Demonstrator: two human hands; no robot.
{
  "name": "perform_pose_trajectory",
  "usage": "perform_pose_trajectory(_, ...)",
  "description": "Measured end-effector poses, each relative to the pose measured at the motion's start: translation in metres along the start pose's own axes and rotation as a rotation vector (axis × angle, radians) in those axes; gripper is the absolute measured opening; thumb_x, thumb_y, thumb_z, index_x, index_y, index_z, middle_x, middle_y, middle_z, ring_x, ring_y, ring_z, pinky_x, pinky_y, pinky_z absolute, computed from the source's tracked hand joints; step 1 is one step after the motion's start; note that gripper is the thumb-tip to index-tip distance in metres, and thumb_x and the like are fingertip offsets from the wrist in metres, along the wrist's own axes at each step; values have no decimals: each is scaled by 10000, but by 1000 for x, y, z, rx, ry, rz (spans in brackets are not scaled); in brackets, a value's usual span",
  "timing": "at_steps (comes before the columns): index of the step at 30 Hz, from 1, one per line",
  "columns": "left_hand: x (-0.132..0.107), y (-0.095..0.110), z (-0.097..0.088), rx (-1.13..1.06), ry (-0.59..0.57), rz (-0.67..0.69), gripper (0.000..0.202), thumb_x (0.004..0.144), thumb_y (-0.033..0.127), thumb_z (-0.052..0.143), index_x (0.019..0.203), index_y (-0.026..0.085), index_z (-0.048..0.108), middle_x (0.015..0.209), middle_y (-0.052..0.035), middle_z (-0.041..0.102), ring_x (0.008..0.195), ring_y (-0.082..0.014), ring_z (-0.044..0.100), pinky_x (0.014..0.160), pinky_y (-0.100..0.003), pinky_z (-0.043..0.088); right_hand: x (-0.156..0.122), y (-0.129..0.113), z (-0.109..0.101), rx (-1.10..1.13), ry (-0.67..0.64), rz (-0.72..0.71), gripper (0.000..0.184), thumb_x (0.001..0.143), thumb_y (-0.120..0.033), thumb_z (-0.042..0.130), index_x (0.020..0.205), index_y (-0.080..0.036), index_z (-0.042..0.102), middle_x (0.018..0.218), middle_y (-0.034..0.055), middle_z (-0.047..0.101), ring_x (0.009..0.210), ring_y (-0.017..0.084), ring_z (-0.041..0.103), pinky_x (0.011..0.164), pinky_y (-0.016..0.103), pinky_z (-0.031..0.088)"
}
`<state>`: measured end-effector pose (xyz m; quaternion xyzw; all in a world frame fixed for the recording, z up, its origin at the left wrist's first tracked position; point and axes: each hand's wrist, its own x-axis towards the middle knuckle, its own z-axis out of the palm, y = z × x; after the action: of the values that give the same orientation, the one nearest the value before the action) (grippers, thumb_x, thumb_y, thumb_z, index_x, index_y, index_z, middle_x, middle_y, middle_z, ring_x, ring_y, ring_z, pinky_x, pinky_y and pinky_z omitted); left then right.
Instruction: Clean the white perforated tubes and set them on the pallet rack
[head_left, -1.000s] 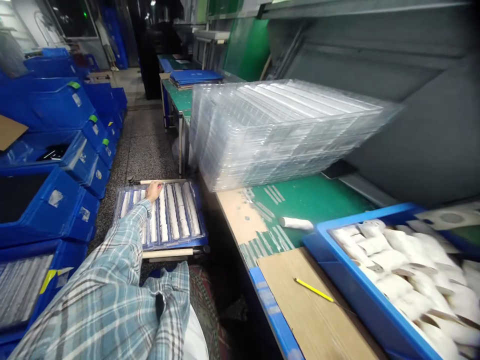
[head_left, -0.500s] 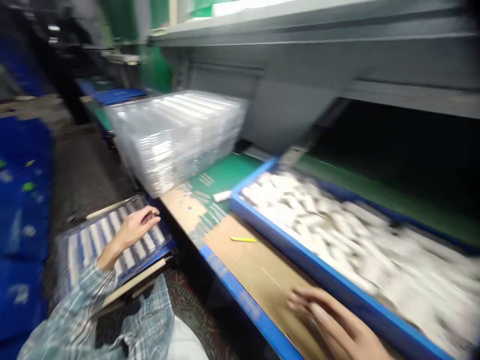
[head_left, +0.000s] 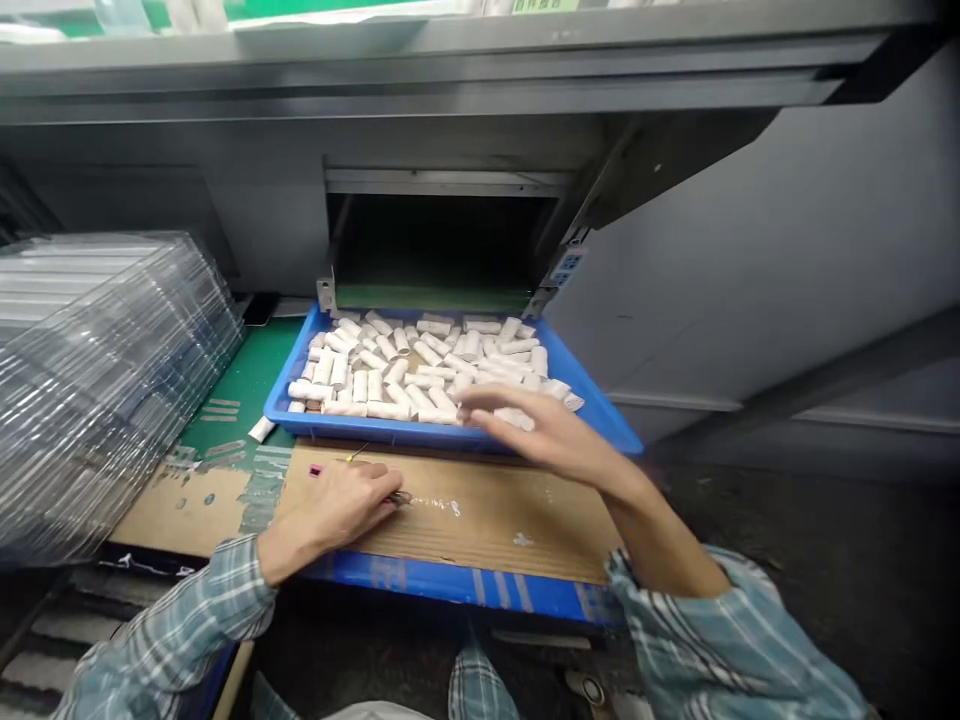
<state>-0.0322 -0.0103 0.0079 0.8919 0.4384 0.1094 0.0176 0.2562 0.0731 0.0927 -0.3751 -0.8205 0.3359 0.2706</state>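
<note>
Left hand (head_left: 330, 510) pinches a small metal-tipped tool (head_left: 399, 497) on the cardboard sheet (head_left: 495, 520) (exact tool unclear). Right hand (head_left: 544, 432), fingers spread and empty, hovers over the near rim of the blue tray (head_left: 375, 431) of white rolls (head_left: 412, 362). Clear plastic trays (head_left: 97, 390) stand stacked at left on the green bench mat (head_left: 240, 360), before a grey steel cabinet (head_left: 750, 250).

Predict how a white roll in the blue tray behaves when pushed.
Each white roll is a cylinder, so it would probably roll if pushed sideways. Its matte, papery look suggests lightness, though the material is unclear.
</note>
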Motion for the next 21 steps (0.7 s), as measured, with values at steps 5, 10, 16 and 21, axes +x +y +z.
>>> perform_pose_trajectory(5, 32, -4, 16, 29, -28, 216, 476, 1030, 78, 523, 1473, 252, 521, 927, -15, 735, 744, -178, 713, 574, -242, 462, 98, 33, -29, -421, -53, 69, 474, 1050, -339, 564, 1502, -200, 594, 1359, 130, 753, 1237, 345, 720, 1093, 517, 557)
perform_pose_trajectory(10, 30, -6, 29, 30, -13, 309, 207, 1047, 152, 538, 1244, 181, 596, 830, -10, 712, 690, -187, 714, 518, -276, 491, 194, 58, 9, -449, -116, 34, 449, 1079, -326, 548, 1480, -132, 600, 1454, 168, 698, 1283, 299, 712, 1103, 428, 567)
perform_pose_trajectory(16, 29, -2, 29, 9, 70, 336, 166, 1078, 184, 518, 1233, 179, 579, 774, 22, 703, 592, -174, 689, 411, -306, 390, 257, 45, 104, -559, -176, -108, 453, 1098, -472, 574, 1458, -199, 612, 1517, 123, 619, 1382, 334, 605, 1182, 551, 474)
perform_pose_trajectory(21, 34, -3, 27, -9, -23, 296, 114, 1078, 239, 557, 1181, 211, 597, 820, 22, 733, 623, -186, 724, 386, -312, 373, 262, 41, 112, -660, -208, -70, 383, 1046, -341, 672, 1410, -226, 653, 1518, 141, 607, 1417, 366, 550, 1148, 598, 486)
